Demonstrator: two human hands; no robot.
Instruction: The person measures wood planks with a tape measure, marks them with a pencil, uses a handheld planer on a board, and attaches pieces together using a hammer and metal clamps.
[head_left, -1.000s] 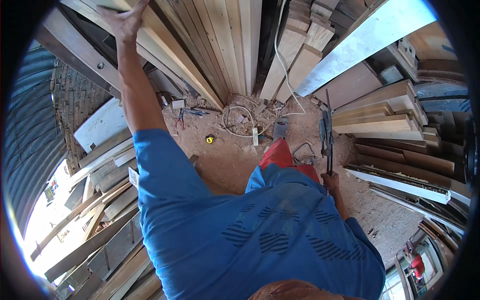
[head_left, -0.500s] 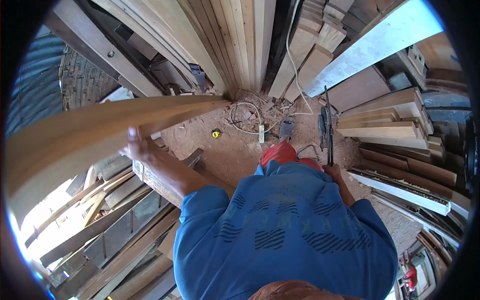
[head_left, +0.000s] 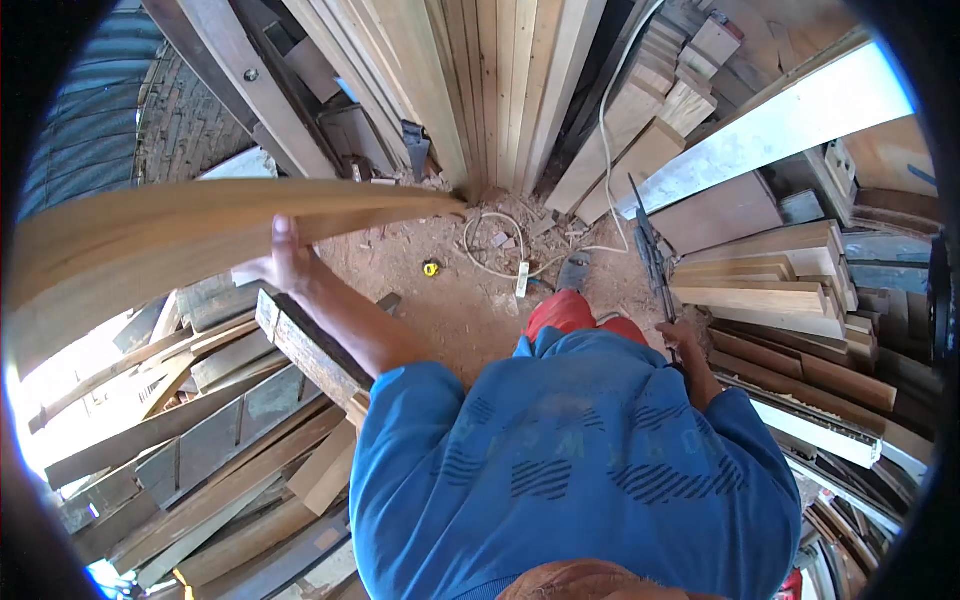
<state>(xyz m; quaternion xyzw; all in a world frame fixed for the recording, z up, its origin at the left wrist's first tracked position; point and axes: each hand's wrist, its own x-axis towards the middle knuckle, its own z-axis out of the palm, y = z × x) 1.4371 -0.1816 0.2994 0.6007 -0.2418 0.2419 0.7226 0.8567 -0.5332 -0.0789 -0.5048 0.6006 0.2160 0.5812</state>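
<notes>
A long wooden plank (head_left: 140,240) slants up from the left rim, its far end by the upright boards in the middle. My left hand (head_left: 287,262) grips its lower edge, thumb up against the face; the other fingers are partly hidden. Low on the right, my right hand (head_left: 682,340) is closed around the lower end of a long, dark, narrow tool (head_left: 652,258) with a thin tip. Its exact kind I cannot make out. The tool points away from me and leans a little left, near a stack of short boards (head_left: 760,288).
A yellow tape measure (head_left: 431,268) lies on the dusty floor. Beside it a pale cord (head_left: 470,245) loops round to a white outlet strip (head_left: 522,280). Upright boards (head_left: 495,100) stand ahead. Piled timber (head_left: 240,440) fills the left, and a white board (head_left: 770,125) leans at the right.
The dark tool's tip has swung left, so it now tilts more. My left hand has shifted slightly along with the plank and still grips it. The whole view has turned a little.
</notes>
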